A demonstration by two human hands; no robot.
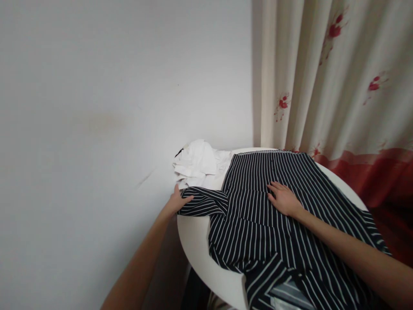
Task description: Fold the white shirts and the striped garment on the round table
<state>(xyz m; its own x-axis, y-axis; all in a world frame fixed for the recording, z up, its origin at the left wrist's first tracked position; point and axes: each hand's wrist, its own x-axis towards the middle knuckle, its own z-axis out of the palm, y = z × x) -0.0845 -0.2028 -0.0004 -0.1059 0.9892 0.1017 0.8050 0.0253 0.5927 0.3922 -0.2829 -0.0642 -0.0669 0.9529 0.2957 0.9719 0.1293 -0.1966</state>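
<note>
A black shirt with white stripes (248,206) lies spread over a round white table (193,232). Its hem is at the far edge, and the collar end hangs toward me at the near edge. One sleeve (203,202) sticks out to the left, a little twisted where it meets the body. At that sleeve's end is my left hand (176,201), thumb and a finger spread apart, the thumb touching the cloth; its other fingers are hidden. My right hand (284,199) rests flat on the middle of the shirt with fingers stretched out.
Crumpled white cloth (196,161) lies at the table's back left, against the white wall (129,86). A cream curtain with red flowers (338,86) hangs behind the table on the right. The other sleeve (374,226) reaches over the right edge.
</note>
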